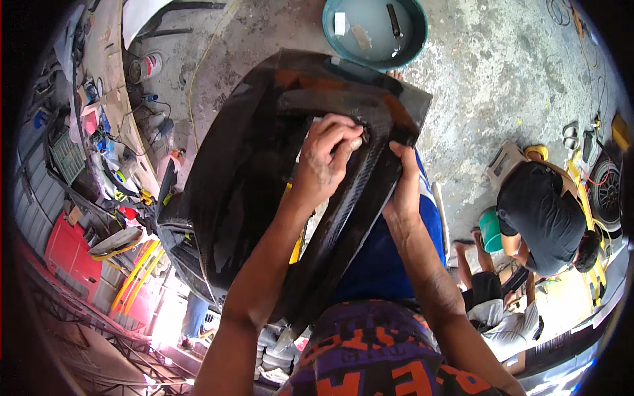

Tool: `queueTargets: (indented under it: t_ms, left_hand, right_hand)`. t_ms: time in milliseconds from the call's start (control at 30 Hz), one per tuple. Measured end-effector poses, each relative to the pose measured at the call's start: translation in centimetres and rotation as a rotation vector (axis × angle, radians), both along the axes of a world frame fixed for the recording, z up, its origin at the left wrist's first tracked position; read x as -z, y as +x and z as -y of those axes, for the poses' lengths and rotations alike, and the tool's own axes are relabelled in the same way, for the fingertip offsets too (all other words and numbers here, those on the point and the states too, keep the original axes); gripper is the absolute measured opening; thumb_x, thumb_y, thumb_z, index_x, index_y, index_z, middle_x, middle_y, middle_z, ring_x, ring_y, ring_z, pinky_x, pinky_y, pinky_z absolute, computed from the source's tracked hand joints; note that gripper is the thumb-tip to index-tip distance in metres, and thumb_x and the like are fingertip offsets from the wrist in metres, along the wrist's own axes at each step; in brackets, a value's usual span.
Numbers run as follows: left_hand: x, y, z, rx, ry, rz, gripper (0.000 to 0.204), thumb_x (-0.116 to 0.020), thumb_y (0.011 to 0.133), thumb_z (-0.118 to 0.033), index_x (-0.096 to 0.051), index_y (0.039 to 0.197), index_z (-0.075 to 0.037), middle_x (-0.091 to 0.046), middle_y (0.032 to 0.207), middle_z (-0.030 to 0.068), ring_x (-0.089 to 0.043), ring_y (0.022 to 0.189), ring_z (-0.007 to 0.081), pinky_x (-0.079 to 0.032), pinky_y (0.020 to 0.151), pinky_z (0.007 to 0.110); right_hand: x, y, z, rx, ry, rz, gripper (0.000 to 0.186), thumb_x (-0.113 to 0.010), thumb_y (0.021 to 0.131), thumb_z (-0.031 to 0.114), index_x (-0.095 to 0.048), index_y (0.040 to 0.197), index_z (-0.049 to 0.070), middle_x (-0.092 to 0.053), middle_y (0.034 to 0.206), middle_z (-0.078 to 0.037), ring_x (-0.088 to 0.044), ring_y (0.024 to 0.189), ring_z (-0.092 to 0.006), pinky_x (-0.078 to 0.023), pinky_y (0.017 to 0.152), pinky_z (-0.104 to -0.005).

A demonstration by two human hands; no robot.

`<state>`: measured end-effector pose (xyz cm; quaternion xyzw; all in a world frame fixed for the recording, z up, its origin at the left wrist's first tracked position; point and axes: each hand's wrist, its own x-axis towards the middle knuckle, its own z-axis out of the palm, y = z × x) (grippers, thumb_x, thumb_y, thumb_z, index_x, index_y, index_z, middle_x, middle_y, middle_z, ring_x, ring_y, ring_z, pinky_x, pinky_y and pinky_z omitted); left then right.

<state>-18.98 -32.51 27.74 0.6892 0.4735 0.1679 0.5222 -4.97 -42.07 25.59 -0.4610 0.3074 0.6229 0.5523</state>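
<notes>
A large glossy black car body panel (244,171) with a carbon-fibre weave lies across my lap, over blue cloth. My left hand (328,148) is closed, its fingertips bent together and pressed against the inner edge of an opening near the panel's far end. Whatever those fingers may pinch is too hidden to make out. On the outer right edge, my right hand (404,181) grips the panel, thumb on top and the other fingers mostly out of sight beneath it. A woven carbon strip (350,198) runs between the two hands.
Beyond the panel stands a round green basin (424,39) of cloudy water with small blocks in it. At right, a person in black (545,211) bends near a green bucket (490,231) and a stool (505,162). Clutter and a paint bucket (150,66) lie left.
</notes>
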Motion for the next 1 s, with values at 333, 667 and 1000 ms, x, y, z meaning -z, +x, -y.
queueTargets:
  t_ms: [333, 667, 1000]
  left_hand:
    - [-0.1, 0.3, -0.1, -0.017, -0.047, 0.035, 0.009, -0.066, 0.090, 0.001, -0.066, 0.100, 0.003, -0.066, 0.104, 0.0121, -0.066, 0.098, 0.0244, -0.051, 0.089, 0.033]
    - [-0.3, 0.3, 0.1, -0.025, -0.125, -0.033, 0.007, -0.067, 0.091, -0.001, -0.067, 0.097, 0.002, -0.066, 0.104, 0.0125, -0.067, 0.100, 0.0257, -0.052, 0.088, 0.035]
    - [0.0, 0.4, -0.3, -0.005, -0.015, 0.002, 0.006, -0.066, 0.089, 0.001, -0.068, 0.096, 0.002, -0.066, 0.106, 0.0120, -0.067, 0.100, 0.0244, -0.052, 0.089, 0.034]
  right_hand:
    - [-0.6, -0.1, -0.3, 0.017, 0.017, 0.063, 0.033, -0.057, 0.095, 0.017, -0.054, 0.126, 0.006, -0.063, 0.110, -0.010, -0.064, 0.099, -0.0208, -0.054, 0.088, -0.0363]
    - [-0.5, -0.2, -0.3, 0.023, -0.011, 0.069, 0.033, -0.061, 0.093, 0.019, -0.054, 0.123, 0.007, -0.062, 0.109, -0.008, -0.063, 0.098, -0.0206, -0.054, 0.086, -0.0366]
    - [-0.3, 0.0, -0.5, -0.027, -0.045, 0.028, 0.036, -0.059, 0.094, 0.018, -0.052, 0.128, 0.007, -0.062, 0.116, -0.010, -0.064, 0.103, -0.0228, -0.055, 0.090, -0.0385]
